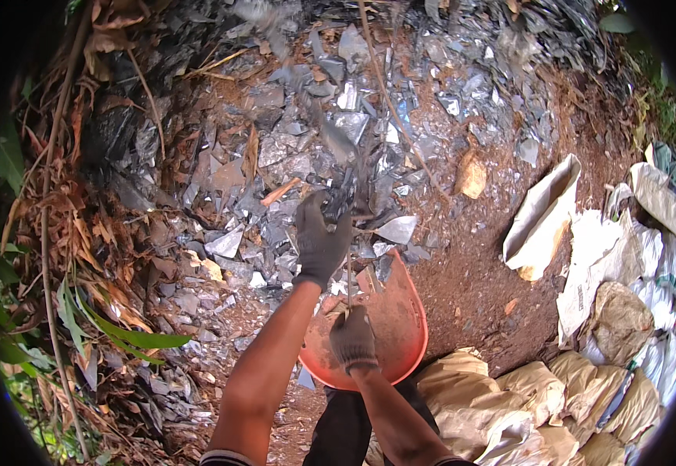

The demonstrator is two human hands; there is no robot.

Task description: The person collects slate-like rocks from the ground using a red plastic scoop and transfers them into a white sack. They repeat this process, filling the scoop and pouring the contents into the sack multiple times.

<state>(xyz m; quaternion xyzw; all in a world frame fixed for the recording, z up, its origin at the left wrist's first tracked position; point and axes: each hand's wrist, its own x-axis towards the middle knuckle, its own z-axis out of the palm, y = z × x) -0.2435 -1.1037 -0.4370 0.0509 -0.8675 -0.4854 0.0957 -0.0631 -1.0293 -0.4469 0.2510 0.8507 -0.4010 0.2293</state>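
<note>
My left hand, in a dark glove, reaches into a heap of broken glass shards. Its thumb and fingers are apart, curved beside some dark shards; whether it grips any is unclear. My right hand, in a grey glove, is closed round the thin rod of a tool that points up toward the heap. The tool's working end cannot be made out among the shards. Below both hands sits an orange scoop-shaped pan, its open side toward the heap, with brown dirt and a few pieces in it.
Tan sacks lie at the lower right, beside white sacks. An open pale sack rests on brown soil near a yellowish stone. Dry leaves, green leaves and a long stem line the left.
</note>
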